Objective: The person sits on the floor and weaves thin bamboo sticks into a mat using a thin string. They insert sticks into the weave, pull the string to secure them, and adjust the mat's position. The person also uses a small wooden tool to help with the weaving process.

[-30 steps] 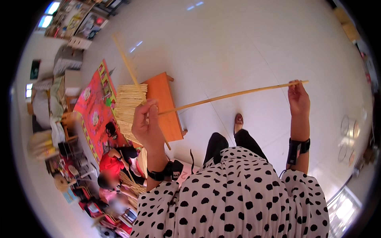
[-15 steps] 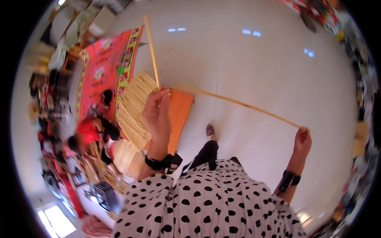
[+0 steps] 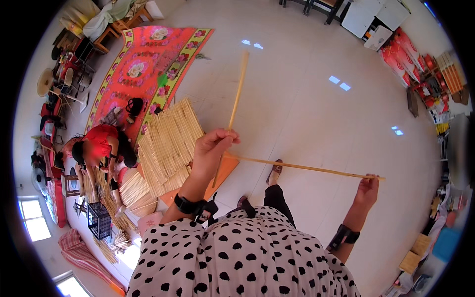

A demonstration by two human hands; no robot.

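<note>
With our left hand (image 3: 210, 152) pinching a stick (image 3: 238, 96) that now leans right instead of left, and our right hand (image 3: 367, 192) pinching the end of a second stick (image 3: 307, 167), both seemingly remain in handling, off the stick pile (image 3: 170, 138).

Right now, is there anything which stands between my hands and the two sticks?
No, nothing visible does: the left hand directly holds one stick, and the right hand directly holds the other stick near its right end.
</note>
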